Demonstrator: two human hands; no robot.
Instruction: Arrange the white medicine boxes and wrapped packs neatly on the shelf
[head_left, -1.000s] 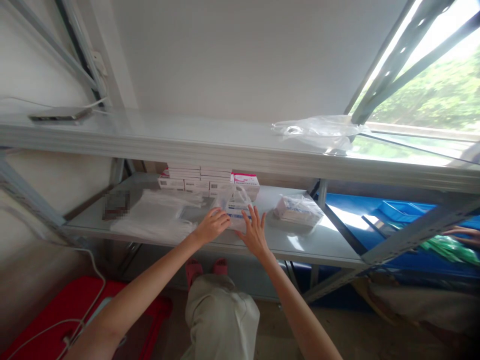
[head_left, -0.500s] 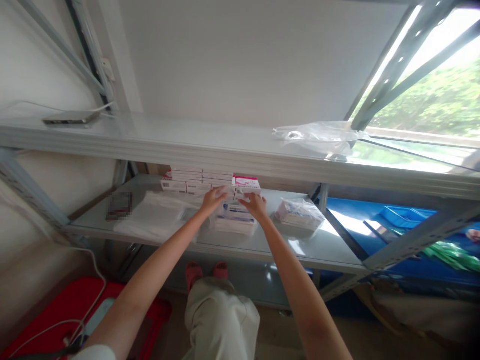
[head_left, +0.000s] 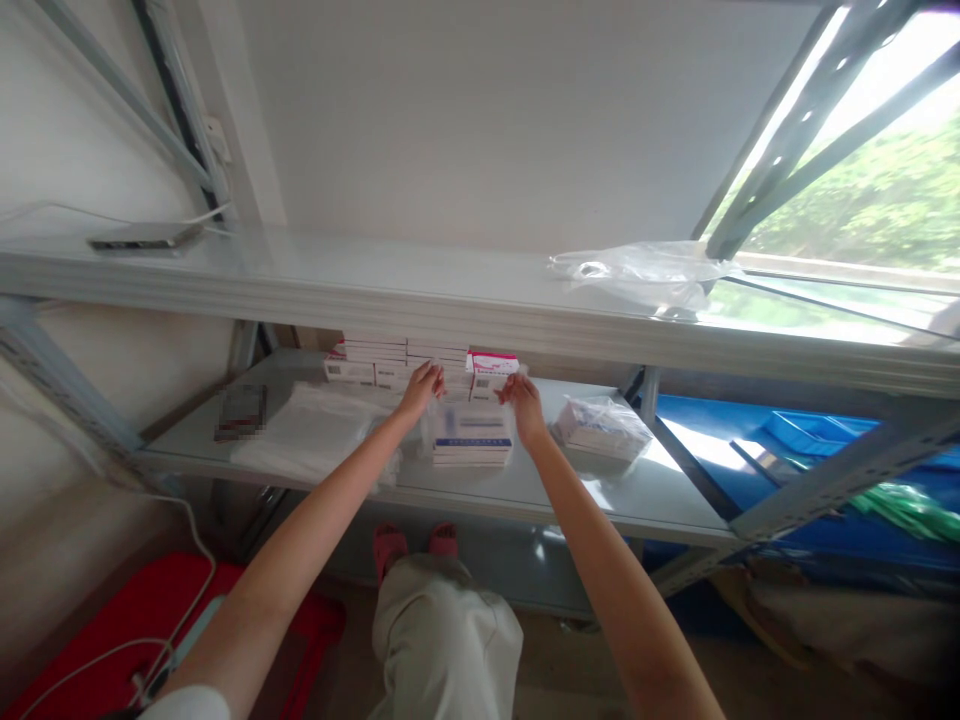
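A short stack of white boxes with blue print (head_left: pixel 472 452) lies on the lower shelf in front of me. Clear plastic film covers it, apparently a plastic bag (head_left: pixel 430 428). At the far left corner of the stack, my left hand (head_left: pixel 423 387) is closed in a pinch on the bag's edge. My right hand (head_left: pixel 523 398) pinches the film at the far right corner. Just beyond my hands stand rows of white boxes with pink print (head_left: pixel 491 365), partly hidden under the upper shelf.
Flat clear bags (head_left: pixel 311 430) lie left of the stack, and a wrapped bundle of boxes (head_left: pixel 604 425) sits to the right. The upper shelf (head_left: pixel 375 280) overhangs the far boxes. It carries a crumpled plastic bag (head_left: pixel 637 270) and a flat device (head_left: pixel 146 236) with a cable.
My hands have moved apart, the left a little up and left, the right slightly to the right. The blue-print stack between them shows more fully.
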